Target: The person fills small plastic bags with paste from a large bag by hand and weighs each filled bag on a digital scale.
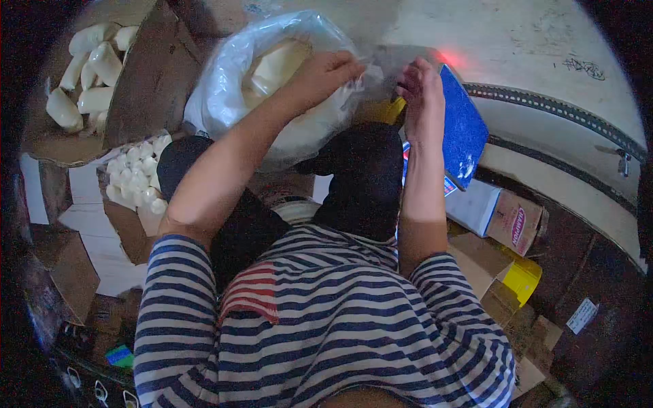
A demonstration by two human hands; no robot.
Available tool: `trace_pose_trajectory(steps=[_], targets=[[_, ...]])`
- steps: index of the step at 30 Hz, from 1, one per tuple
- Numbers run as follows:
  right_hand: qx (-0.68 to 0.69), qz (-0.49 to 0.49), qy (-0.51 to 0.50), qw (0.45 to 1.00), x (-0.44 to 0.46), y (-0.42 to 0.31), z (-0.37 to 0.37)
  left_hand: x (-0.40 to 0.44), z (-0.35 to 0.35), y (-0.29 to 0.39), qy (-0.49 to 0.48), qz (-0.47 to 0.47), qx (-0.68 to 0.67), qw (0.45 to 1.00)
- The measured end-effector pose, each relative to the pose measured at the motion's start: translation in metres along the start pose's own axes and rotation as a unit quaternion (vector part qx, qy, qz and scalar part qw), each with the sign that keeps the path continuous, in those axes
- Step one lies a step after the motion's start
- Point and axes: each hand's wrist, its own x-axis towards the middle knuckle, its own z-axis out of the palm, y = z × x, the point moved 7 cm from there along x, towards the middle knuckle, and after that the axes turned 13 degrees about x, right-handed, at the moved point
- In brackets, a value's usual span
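Note:
Above the right side of a large clear plastic bag [221, 85], my left hand [330, 73] reaches across with its fingers closed on a thin piece of clear plastic [371, 73], which is blurred. The large bag stands open and holds pale material [279, 64]. To the right, my right hand [423, 92] is raised with its palm turned inward and its fingers curved and apart, close to the thin plastic. Nothing can be made out in its grasp. A blue panel [462, 129] stands beside my right wrist.
At the upper left, a cardboard box [146, 81] holds several filled white packets [105, 63]. More white packets [136, 173] lie below it. At the right are a metal rail [558, 105], a Champion carton [515, 221] and a yellow container [524, 280].

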Motion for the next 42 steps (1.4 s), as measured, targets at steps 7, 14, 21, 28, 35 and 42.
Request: trace_pose_trajectory(steps=[7, 14, 21, 28, 35, 42], targets=[[0.224, 0.248, -0.070, 0.940, -0.003, 0.068, 0.006, -0.002, -0.021, 0.011, 0.029, 0.039, -0.186, 0.981], [0.322, 0.294, -0.123, 0.892, -0.012, 0.043, 0.045, 0.004, -0.044, -0.001, 0.091, 0.002, -0.266, 0.960], [0.157, 0.214, -0.096, 0.959, -0.006, 0.043, 0.035, 0.008, -0.044, -0.013, 0.099, -0.039, -0.398, 0.911], [0.127, 0.171, -0.025, 0.977, 0.011, 0.043, 0.017, 0.003, -0.066, -0.023, 0.215, -0.037, -0.167, 0.962], [-0.064, 0.140, -0.039, 0.987, 0.024, 0.034, 0.042, -0.011, -0.083, 0.020, 0.286, 0.046, -0.056, 0.955], [0.036, 0.213, -0.096, 0.972, 0.020, 0.054, 0.079, -0.001, -0.046, 0.005, 0.025, -0.015, -0.051, 0.998]])
